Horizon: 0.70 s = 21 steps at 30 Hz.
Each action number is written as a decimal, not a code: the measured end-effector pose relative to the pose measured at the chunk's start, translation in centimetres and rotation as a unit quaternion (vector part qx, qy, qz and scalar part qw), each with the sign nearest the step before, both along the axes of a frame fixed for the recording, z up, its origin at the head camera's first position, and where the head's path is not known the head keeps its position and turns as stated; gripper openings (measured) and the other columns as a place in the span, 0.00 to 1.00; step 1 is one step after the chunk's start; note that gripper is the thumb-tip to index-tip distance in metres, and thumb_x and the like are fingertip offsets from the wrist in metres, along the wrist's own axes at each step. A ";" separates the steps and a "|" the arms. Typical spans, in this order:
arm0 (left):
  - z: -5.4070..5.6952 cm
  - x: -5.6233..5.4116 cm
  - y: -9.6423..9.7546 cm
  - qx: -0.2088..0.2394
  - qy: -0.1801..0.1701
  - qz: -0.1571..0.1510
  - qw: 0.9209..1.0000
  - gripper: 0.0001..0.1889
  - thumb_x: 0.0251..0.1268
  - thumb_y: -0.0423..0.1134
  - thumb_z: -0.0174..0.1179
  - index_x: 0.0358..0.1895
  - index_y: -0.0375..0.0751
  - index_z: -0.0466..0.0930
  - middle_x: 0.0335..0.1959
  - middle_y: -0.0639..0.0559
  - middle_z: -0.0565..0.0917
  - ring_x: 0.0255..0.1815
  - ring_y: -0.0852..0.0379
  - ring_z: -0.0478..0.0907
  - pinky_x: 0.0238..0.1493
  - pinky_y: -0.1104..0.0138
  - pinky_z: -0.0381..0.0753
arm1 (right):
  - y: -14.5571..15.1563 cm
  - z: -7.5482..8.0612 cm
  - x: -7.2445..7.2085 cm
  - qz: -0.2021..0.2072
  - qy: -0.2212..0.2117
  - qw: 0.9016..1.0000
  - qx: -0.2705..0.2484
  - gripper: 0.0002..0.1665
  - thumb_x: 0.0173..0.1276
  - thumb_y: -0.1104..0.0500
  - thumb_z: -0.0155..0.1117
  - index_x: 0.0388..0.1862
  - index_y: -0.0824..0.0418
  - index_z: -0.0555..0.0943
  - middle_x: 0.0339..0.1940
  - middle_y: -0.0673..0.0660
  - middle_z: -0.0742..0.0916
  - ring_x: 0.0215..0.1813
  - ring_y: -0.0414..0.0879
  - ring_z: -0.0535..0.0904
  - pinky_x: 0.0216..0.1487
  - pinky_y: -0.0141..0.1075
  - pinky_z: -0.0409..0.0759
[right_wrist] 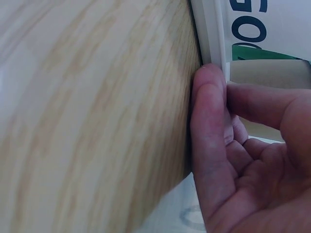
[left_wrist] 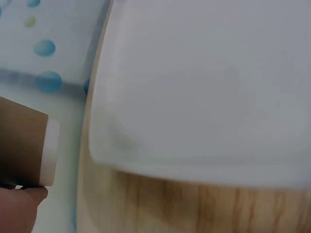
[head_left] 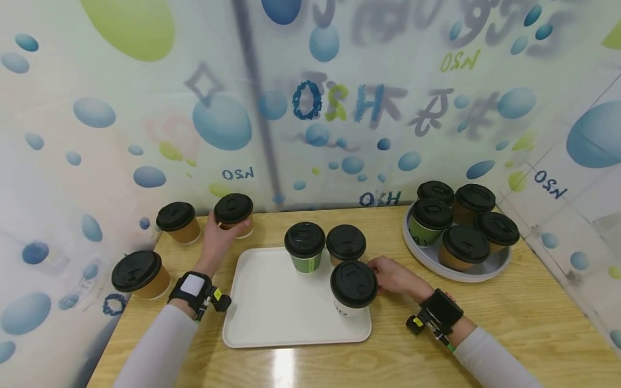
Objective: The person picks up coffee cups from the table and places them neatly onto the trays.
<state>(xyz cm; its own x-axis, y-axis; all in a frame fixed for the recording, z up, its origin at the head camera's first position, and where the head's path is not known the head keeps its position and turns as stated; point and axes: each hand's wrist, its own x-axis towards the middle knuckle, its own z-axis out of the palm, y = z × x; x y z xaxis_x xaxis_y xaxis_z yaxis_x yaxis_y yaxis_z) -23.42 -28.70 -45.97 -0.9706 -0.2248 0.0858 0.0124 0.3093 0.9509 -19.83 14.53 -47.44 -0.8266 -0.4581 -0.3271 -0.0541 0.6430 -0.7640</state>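
Observation:
At the back left, my left hand grips a brown paper coffee cup with a black lid, thumb and fingers around its side. The left wrist view shows the fingers against the lower part of this cup. My right hand is at the right edge of a white tray. Up close in the right wrist view, its thumb and fingers pinch the tray rim. Three lidded cups stand on the tray: a green one, a brown one and a white one.
Two more brown lidded cups, one at the back and one nearer, stand left of the tray. A round grey tray with several lidded cups sits at the right. A patterned backdrop rises behind the wooden table.

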 end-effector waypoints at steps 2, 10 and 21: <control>0.4 0.5 0.4 -0.003 0.016 -0.004 1.000 0.49 0.62 0.49 0.76 0.79 0.39 0.55 0.75 0.41 0.66 0.77 0.45 0.62 0.74 0.49 0.66 | 0.0 0.0 0.0 0.002 -0.001 1.000 -0.003 0.06 0.75 0.66 0.62 0.36 0.66 0.81 0.22 0.51 0.80 0.24 0.43 0.75 0.28 0.34 0.73; 1.3 2.4 1.3 -0.042 0.078 -0.038 0.995 0.35 0.62 0.43 0.76 0.70 0.40 0.71 0.54 0.46 0.78 0.49 0.54 0.73 0.48 0.68 0.73 | 0.0 0.1 0.0 0.004 -0.005 1.000 -0.005 0.05 0.75 0.67 0.61 0.37 0.66 0.81 0.22 0.52 0.80 0.24 0.44 0.75 0.28 0.34 0.73; 1.9 4.9 2.7 -0.069 0.012 -0.103 0.992 0.41 0.60 0.45 0.77 0.73 0.37 0.67 0.65 0.40 0.77 0.62 0.48 0.76 0.60 0.65 0.78 | 0.1 0.1 0.0 0.003 -0.010 1.000 -0.011 0.04 0.74 0.67 0.62 0.38 0.67 0.82 0.22 0.52 0.80 0.24 0.44 0.75 0.28 0.34 0.73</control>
<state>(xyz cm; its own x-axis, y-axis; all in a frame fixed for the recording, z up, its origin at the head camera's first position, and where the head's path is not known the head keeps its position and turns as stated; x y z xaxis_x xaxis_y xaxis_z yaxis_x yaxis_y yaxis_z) -18.47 -26.00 -44.08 -0.9919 -0.0059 0.1265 0.1120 0.4253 0.8981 -19.85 14.62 -47.36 -0.8178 -0.4698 -0.3325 -0.0425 0.6254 -0.7791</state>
